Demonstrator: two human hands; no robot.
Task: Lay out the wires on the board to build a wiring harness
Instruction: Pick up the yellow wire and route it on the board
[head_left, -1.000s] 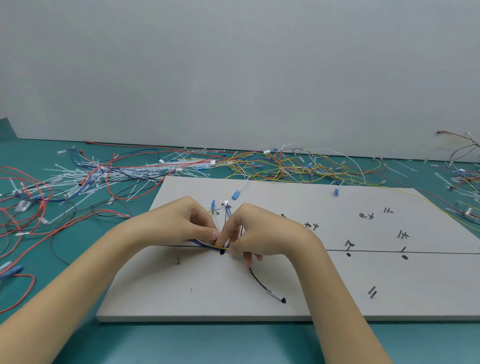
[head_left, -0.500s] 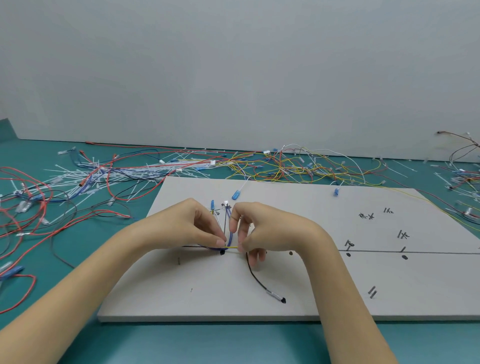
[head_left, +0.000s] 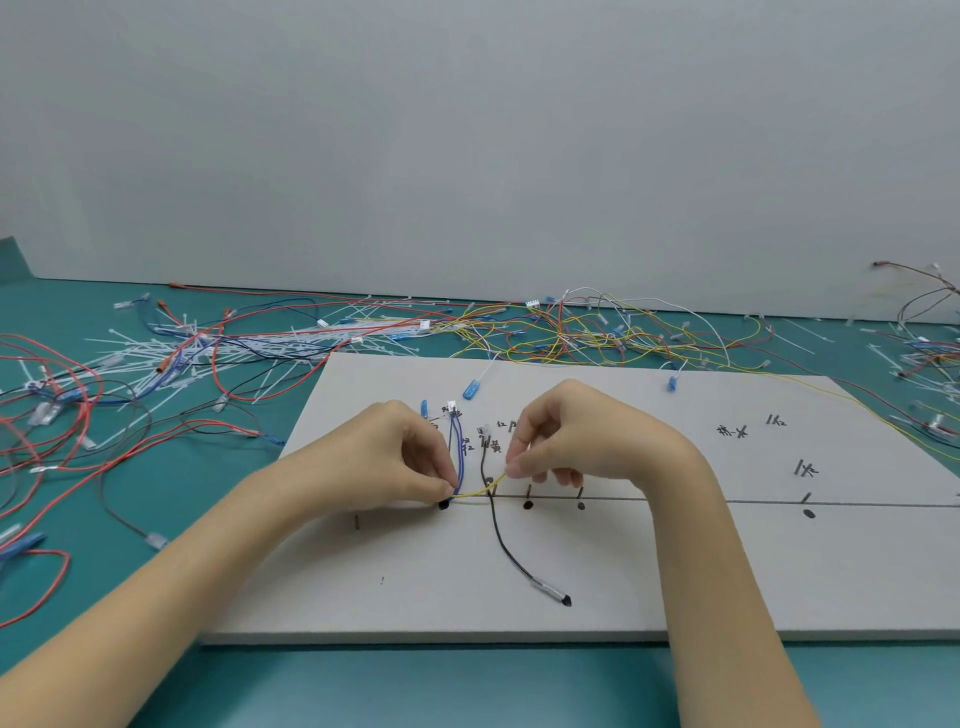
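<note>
A white board with black marks and small pegs lies on the teal table. My left hand pinches the lower end of a blue wire pair and a yellow wire down beside a black dot on the board's drawn line. My right hand pinches the yellow wire a little to the right, holding it slightly raised. The blue pair runs up to a small white connector. A black wire crosses the line and ends in a capped tip near the board's front.
Tangles of red, black and blue wires with white cable ties cover the table to the left. Yellow and white wires are heaped behind the board. More wires lie at the far right. Blue terminals rest on the board's back part.
My right hand has slid rightward away from my left along the yellow wire, drawing out a short stretch between them. The black wire's upper part now shows.
</note>
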